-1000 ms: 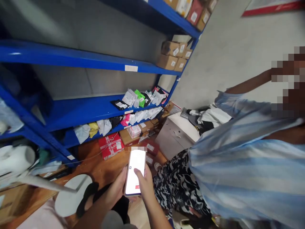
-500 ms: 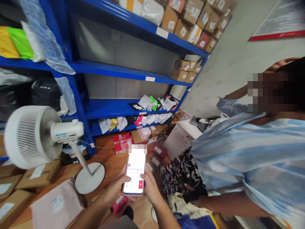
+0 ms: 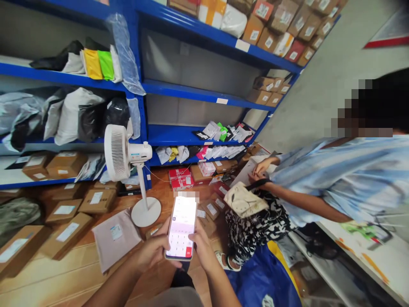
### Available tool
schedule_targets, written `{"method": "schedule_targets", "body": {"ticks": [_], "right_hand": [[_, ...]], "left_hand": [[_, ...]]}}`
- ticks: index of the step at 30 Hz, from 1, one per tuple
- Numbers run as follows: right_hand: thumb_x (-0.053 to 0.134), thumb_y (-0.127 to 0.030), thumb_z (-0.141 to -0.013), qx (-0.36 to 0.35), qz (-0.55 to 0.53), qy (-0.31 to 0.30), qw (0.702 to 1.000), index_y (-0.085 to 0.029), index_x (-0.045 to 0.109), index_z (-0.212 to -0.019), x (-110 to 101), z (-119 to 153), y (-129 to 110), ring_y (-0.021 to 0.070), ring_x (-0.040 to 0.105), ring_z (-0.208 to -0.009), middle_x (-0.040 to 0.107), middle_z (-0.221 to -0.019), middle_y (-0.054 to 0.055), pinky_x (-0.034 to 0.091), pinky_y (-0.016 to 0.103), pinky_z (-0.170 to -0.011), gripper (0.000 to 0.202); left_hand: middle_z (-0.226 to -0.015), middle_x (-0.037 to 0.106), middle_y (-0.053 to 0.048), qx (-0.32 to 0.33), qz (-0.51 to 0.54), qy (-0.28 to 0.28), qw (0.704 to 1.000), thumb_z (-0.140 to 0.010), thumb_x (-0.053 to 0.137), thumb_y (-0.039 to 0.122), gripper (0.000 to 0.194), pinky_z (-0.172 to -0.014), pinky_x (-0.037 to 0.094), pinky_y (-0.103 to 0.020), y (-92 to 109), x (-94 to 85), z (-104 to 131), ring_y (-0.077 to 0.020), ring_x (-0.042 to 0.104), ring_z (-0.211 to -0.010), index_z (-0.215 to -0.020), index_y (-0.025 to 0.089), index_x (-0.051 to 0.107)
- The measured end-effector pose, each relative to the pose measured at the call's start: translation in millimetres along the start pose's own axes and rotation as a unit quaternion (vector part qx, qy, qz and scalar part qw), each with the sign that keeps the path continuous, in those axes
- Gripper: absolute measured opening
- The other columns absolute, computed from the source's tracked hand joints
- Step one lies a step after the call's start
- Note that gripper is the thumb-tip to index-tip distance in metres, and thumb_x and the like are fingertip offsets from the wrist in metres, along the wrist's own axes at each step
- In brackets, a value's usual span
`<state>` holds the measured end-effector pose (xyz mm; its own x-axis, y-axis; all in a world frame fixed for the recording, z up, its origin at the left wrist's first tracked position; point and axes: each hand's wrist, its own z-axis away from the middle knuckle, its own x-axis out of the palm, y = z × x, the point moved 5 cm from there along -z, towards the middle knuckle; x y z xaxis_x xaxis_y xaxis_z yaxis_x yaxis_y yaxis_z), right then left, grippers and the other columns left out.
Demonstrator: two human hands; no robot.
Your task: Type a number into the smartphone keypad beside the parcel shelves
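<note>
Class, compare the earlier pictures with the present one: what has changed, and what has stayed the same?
The view swung left, bringing the white fan and floor boxes into sight. The other person bent lower, with a cream bag now visible on their arm. Unchanged: left hand and right hand hold the phone.

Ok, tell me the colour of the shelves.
Blue shelves, clearest in the head view.

blue shelving [image 3: 191, 91]; white fan [image 3: 123, 158]; brown boxes [image 3: 65, 234]; co-worker's blue-white striped shirt [image 3: 351, 179]; black-white patterned skirt [image 3: 252, 232].
</note>
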<state>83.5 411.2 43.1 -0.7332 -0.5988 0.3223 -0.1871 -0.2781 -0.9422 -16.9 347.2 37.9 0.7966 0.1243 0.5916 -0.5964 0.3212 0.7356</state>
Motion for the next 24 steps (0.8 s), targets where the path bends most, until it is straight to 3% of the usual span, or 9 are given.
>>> {"method": "schedule_targets", "body": {"ticks": [6,13,16,20,24], "right_hand": [[0.055,-0.034,-0.067,-0.006,0.01,0.055,0.998,-0.021,0.062,-0.103,7,22,-3,0.0223,0.059,-0.086,0.069,-0.094,0.002,0.045,0.033,-0.077,0.039],[0.063,-0.044,-0.068,-0.005,-0.01,0.082,0.997,-0.02,0.063,-0.097,-10,37,1,0.022,0.06,-0.078,0.07,-0.092,0.003,0.044,0.033,-0.071,0.037],[0.065,-0.044,-0.068,-0.014,0.003,0.09,0.996,-0.02,0.063,-0.093,-24,47,-4,0.022,0.06,-0.078,0.07,-0.088,0.003,0.045,0.033,-0.071,0.034],[0.073,-0.03,-0.061,-0.044,0.027,0.022,0.998,-0.022,0.057,-0.108,-48,67,-17,0.023,0.061,-0.089,0.069,-0.1,0.002,0.046,0.034,-0.08,0.05],[0.064,-0.04,-0.067,-0.027,-0.034,0.043,0.998,-0.022,0.056,-0.112,-102,96,-22,0.0251,0.062,-0.091,0.069,-0.1,0.003,0.048,0.038,-0.081,0.049]], "left_hand": [[-0.12,0.055,-0.009,0.007,-0.032,-0.014,0.999,-0.049,0.054,0.01,0.103,-0.056,0.054,-0.029,-8,6.3,21,-0.0259,0.06,-0.09,-0.143,0.03,0.016],[-0.12,0.056,-0.01,-0.003,-0.041,-0.048,0.998,-0.049,0.054,0.011,0.107,-0.058,0.056,-0.034,-17,26.5,22,-0.0258,0.061,-0.086,-0.144,0.029,0.008],[-0.118,0.057,-0.008,-0.003,-0.018,-0.061,0.998,-0.049,0.052,0.013,0.103,-0.059,0.056,-0.035,-27,37.5,17,-0.0226,0.061,-0.081,-0.143,0.032,0.014],[-0.117,0.058,-0.008,-0.007,0.0,-0.081,0.997,-0.05,0.05,0.015,0.098,-0.058,0.056,-0.032,-47,63.0,4,-0.0189,0.06,-0.074,-0.141,0.032,0.021],[-0.12,0.056,-0.008,-0.006,0.013,-0.106,0.994,-0.053,0.05,0.019,0.093,-0.055,0.055,-0.032,-80,107.6,-25,-0.0245,0.061,-0.084,-0.141,0.03,0.023]]}}
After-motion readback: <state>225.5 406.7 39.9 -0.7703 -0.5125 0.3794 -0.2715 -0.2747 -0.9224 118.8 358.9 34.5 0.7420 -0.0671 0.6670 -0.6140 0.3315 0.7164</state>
